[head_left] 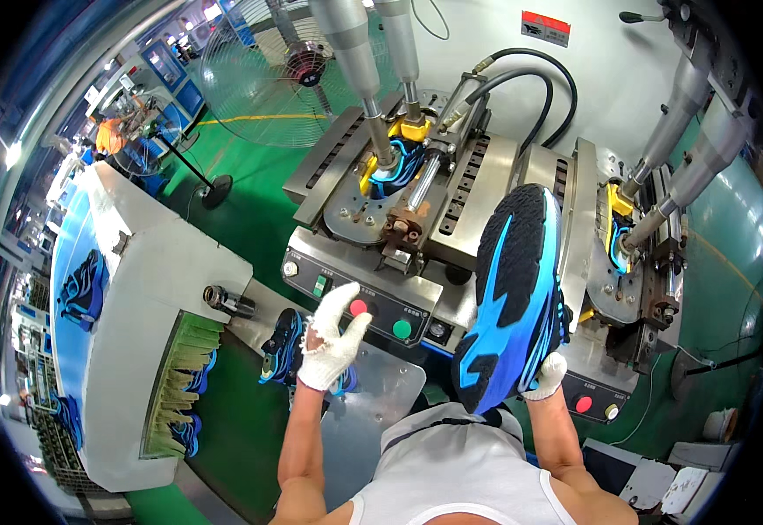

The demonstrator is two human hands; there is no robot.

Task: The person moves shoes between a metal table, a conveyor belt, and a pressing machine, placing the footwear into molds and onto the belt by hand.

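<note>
My right hand (548, 376), in a white knit glove, grips a blue sneaker (514, 293) near its lower right side. The sneaker stands almost on end, its black, light-blue and purple sole facing me. My left hand (332, 343), gloved too, has its fingers apart and nothing in it. It is over the front of a control panel (338, 278), close to a red button (359, 307); I cannot tell whether it touches. Beside its wrist, another blue-black sneaker (282, 348) rests by a metal plate (381, 394), with part of a blue shoe showing behind the wrist.
Ahead is a pressing machine with a clamped blue shoe (399, 171) under metal cylinders (346, 44). A second station (618, 280) stands at right. On the left, a white housing (158, 262) has a bristle-fringed opening (171, 385) with shoes. A large fan (259, 70) stands behind.
</note>
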